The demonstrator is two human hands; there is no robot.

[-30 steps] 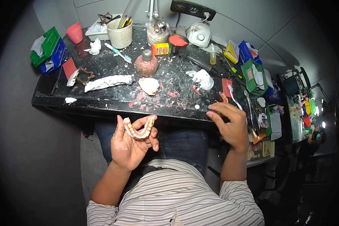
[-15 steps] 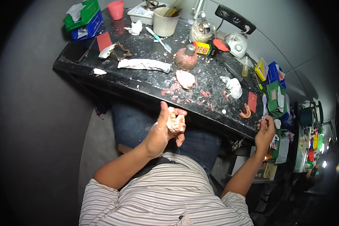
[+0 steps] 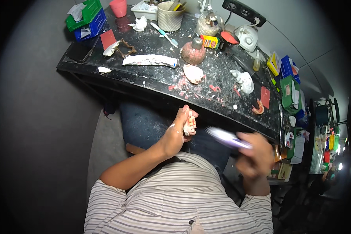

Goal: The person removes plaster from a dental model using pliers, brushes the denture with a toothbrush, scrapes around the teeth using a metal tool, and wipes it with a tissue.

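Note:
My left hand (image 3: 174, 134) is closed around a small dental cast (image 3: 189, 125) with yellowish teeth set in a pale pink and white base. It is held over my lap, just below the table's front edge. White powder or paste marks the back of that hand. To the right, my right hand (image 3: 256, 156) grips a white and purple toothbrush (image 3: 228, 138), its bristle end pointing left toward the cast. Motion smears both the toothbrush and that hand. The two do not touch the cast. On the table's right side lies a pink denture (image 3: 257, 107) beside a red wax sheet (image 3: 265, 97).
The black table (image 3: 152, 84) carries white crumbs and pink scraps. On it are a plaster piece (image 3: 193, 73), a pinkish round vessel (image 3: 193, 52), a long white wrapped strip (image 3: 150, 61), a blue toothbrush (image 3: 164, 34), a woven cup (image 3: 171, 19) and crumpled tissue (image 3: 245, 81).
My right hand has lifted the toothbrush from the table's right edge and brought it left toward the cast. My left hand has shifted slightly right and turned the cast.

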